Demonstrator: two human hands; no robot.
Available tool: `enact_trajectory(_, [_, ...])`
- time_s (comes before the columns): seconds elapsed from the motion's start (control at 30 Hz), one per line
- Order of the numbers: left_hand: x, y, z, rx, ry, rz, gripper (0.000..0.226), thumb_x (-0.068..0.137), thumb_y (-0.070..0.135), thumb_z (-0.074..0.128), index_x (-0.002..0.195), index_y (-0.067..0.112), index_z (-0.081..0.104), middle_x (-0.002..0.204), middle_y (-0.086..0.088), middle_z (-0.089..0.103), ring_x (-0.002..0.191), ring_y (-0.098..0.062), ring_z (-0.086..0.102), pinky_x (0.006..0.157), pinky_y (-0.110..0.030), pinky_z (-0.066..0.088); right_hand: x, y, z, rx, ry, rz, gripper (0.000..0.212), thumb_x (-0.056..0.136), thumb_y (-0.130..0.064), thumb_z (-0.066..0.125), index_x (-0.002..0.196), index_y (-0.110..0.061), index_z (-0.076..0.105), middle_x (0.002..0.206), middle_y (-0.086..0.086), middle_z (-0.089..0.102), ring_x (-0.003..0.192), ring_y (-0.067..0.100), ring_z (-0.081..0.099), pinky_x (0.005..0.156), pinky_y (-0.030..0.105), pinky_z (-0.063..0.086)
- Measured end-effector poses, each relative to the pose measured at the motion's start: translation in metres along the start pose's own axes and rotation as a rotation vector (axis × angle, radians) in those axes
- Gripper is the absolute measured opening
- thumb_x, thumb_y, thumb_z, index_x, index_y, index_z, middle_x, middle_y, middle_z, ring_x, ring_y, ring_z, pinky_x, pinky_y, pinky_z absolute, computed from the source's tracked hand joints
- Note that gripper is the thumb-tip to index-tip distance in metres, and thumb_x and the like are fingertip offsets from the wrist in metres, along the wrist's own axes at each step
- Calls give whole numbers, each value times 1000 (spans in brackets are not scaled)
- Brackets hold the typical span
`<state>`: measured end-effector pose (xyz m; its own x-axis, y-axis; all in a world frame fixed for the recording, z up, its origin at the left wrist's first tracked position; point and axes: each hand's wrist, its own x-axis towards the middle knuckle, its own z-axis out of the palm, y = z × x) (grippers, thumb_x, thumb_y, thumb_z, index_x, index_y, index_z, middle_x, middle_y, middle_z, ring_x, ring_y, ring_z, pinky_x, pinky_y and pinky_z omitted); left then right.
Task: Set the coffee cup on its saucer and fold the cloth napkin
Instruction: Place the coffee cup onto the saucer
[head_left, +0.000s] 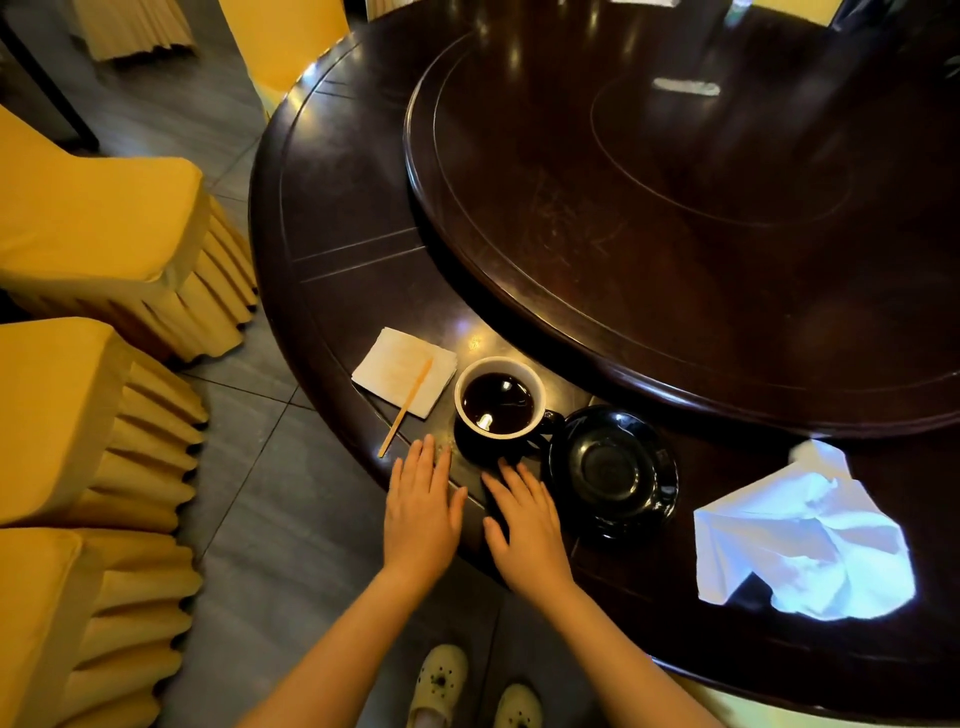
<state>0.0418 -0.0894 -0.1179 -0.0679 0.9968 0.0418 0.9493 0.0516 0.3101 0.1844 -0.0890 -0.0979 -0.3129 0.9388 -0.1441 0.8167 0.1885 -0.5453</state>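
A big round dark wooden worktop (363, 291) holds a raised round turning tray (675, 208) in its middle. Yellow cloth-covered chairs (93, 218) stand along the left side, over a grey tiled floor (270, 499). Near the worktop's edge lies a small folded white paper napkin (402, 371) with a thin wooden stir stick (406, 408) lying across it, slanted, its low end near the edge.

Just right of that napkin stands the black coffee cup with a white inside (500, 410), upright and full of dark coffee. Its handle points right, toward the shiny black saucer (613, 470), which sits empty just beside the cup. Well to the right lies the crumpled white cloth napkin (800, 540), loose and bunched, not folded.

2 bare hands lie flat at the worktop's edge, just in front of the cup. The left hand (423, 512) has its fingers straight and close together, holding nothing. The right hand (524, 525) has its fingers a little spread, fingertips just at the cup's base, holding nothing; I cannot tell if they touch it. Nothing stands between the hands and the cup.
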Motion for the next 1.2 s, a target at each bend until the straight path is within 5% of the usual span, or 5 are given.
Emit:
enact_trajectory(0.23, [-6,3,5,91,-101,-52,69,94,52,1,142,9,26,150,-13,26,139,-26,20,112,-36,-2,4,-14,-54,42,214,18,25,92,-21,49,111,-14,63,107,4,68,98,20,63,83,34,51])
enact_trajectory(0.33, [-7,4,6,90,-107,-63,68,94,52,2,142,10,25,150,-11,25,139,-24,19,112,-37,-1,24,-7,-85,-1,265,105,30,92,-23,50,120,-14,55,109,6,64,100,23,59,78,36,49])
enact_trajectory(0.53, [-6,4,7,108,-119,-63,70,93,52,0,142,10,28,150,-12,26,139,-26,19,112,-38,-2,66,14,-104,141,-205,275,42,91,-23,52,131,-16,43,100,13,63,96,32,62,75,34,47])
enact_trajectory(0.8, [-6,4,8,107,-92,-67,68,94,52,0,141,10,24,149,-13,29,138,-28,21,112,-42,6,90,20,-116,-50,-311,158,26,91,-25,56,114,-14,61,107,10,65,97,27,59,75,32,42])
enact_trajectory(1.2, [-6,3,10,112,-112,-69,71,91,54,-5,142,11,20,150,-13,26,139,-27,16,111,-47,14,81,25,-116,262,-219,142,22,89,-16,59,107,-7,67,71,-7,55,73,14,53,73,29,41])
